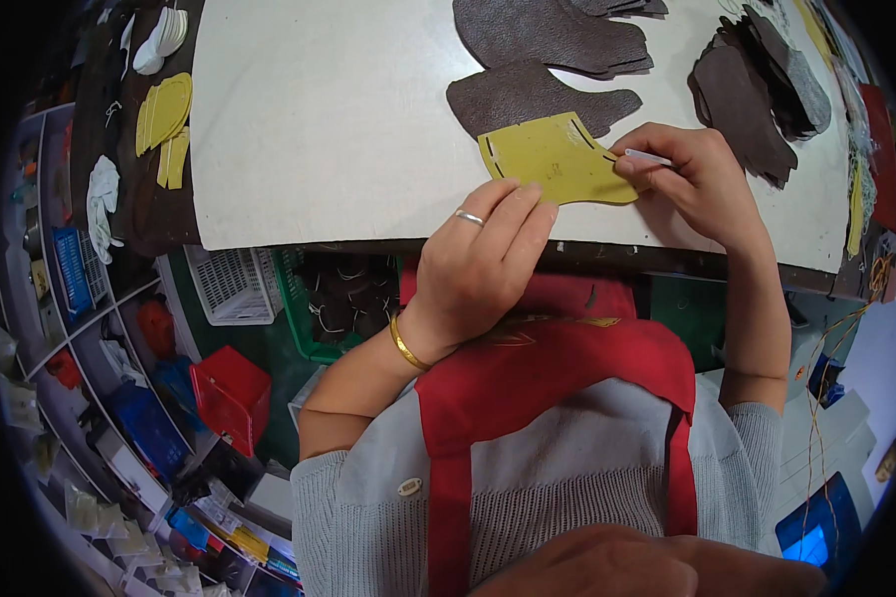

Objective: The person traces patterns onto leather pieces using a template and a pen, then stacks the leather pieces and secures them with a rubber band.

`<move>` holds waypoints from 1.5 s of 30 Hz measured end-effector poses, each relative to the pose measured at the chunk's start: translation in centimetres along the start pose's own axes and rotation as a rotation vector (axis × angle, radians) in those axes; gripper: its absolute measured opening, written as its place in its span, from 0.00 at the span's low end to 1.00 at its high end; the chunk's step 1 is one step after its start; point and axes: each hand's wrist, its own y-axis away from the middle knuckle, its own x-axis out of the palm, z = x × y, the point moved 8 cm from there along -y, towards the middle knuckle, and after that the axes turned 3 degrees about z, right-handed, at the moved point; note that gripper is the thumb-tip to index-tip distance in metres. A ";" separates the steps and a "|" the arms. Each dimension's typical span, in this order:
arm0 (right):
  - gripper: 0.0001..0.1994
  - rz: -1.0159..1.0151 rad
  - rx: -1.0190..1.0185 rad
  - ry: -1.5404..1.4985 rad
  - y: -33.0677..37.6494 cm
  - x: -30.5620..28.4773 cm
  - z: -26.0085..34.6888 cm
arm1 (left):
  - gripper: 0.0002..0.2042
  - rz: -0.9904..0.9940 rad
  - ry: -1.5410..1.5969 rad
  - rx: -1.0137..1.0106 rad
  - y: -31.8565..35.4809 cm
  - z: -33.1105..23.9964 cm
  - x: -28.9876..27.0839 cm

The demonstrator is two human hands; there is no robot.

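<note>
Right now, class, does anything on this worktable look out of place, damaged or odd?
Nothing stands out. The left hand presses the yellow template flat on the white table, the right hand pinches a white marker at its edge, and the brown leather pieces lie flat, loosely fanned.

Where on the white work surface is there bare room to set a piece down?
The white work surface is bare across its left and middle, between the yellow cutouts and the brown leather pieces. It is crowded top right: the leather stack, and the yellow template under the left hand and right hand.
</note>
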 end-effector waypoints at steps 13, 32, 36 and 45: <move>0.09 -0.216 -0.069 0.157 1.9 -3.1 -1.5 | 0.23 0.232 -0.403 0.042 -3.0 -2.7 2.0; 0.10 0.106 -0.659 0.412 -5.7 5.1 9.4 | 0.18 0.156 -0.299 -0.061 -2.4 -5.5 4.8; 0.11 -0.124 -0.600 0.319 -5.0 2.0 10.0 | 0.17 0.103 -0.365 -0.042 -3.0 -5.4 4.8; 0.15 -0.232 -0.352 0.240 -2.7 -1.6 3.4 | 0.17 0.137 -0.543 0.023 -4.1 -5.7 4.8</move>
